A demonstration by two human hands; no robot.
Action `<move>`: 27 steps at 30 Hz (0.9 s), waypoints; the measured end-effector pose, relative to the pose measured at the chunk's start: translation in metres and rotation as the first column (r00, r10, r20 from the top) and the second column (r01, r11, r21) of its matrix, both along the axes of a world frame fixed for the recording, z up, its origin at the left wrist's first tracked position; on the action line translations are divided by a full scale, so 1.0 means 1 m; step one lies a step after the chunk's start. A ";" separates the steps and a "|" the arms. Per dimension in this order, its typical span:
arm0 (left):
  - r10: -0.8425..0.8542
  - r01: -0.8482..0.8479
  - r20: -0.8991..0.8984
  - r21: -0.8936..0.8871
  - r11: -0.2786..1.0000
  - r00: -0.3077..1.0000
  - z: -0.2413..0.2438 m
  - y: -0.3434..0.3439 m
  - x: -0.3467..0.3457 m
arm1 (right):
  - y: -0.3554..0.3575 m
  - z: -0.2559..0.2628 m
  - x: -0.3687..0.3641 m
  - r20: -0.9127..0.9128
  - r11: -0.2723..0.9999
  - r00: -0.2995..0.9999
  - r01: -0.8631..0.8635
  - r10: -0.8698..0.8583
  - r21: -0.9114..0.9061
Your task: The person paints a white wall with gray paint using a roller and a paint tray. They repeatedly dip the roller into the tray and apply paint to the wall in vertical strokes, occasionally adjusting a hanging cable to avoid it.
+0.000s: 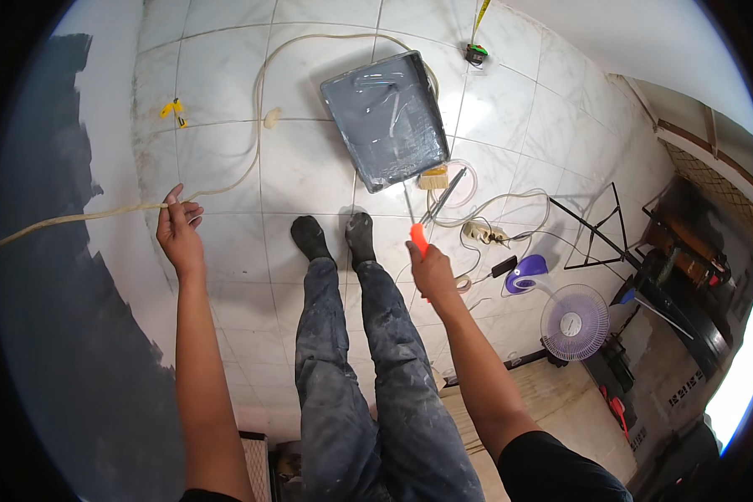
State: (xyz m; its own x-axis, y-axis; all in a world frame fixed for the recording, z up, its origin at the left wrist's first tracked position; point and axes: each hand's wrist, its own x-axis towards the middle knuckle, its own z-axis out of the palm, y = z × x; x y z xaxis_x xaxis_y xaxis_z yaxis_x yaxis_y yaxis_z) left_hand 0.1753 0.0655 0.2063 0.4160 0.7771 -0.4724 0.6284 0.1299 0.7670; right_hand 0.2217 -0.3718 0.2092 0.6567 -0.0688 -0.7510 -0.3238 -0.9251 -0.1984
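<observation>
My left hand (181, 235) holds a pale cable (94, 214) between thumb and fingers, beside the partly grey-painted wall (50, 301). The cable runs left across that wall and right in a loop over the floor. My right hand (430, 268) is closed round an orange handle (419, 238) with a thin metal rod pointing up towards a paint tray (386, 119); what the rod carries is hidden or cannot be told. The tray is wet with grey paint. A wide paintbrush (433, 179) lies at the tray's lower edge, beside a clear round lid (461, 183).
Right of my feet lie a power strip (484, 233) with cords, a tape roll (463, 284) and a purple-and-white fan (575, 321). A black metal stand (593, 229) is farther right. A tape measure (476, 54) and yellow pieces (174, 112) lie on the tiles.
</observation>
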 end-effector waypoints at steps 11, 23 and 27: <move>0.000 0.000 0.020 0.012 1.000 1.000 0.002 0.001 -0.005 | -0.017 0.005 0.021 -0.076 1.000 0.997 -0.019 0.019 -0.001; 0.022 -0.022 0.064 -0.002 1.000 0.998 -0.004 0.002 -0.005 | -0.010 0.003 0.022 -0.054 0.994 0.993 -0.105 0.107 0.038; 0.009 -0.010 0.031 0.003 1.000 0.999 -0.002 0.002 -0.002 | -0.029 0.011 -0.004 -0.061 0.985 0.985 -0.166 0.163 -0.045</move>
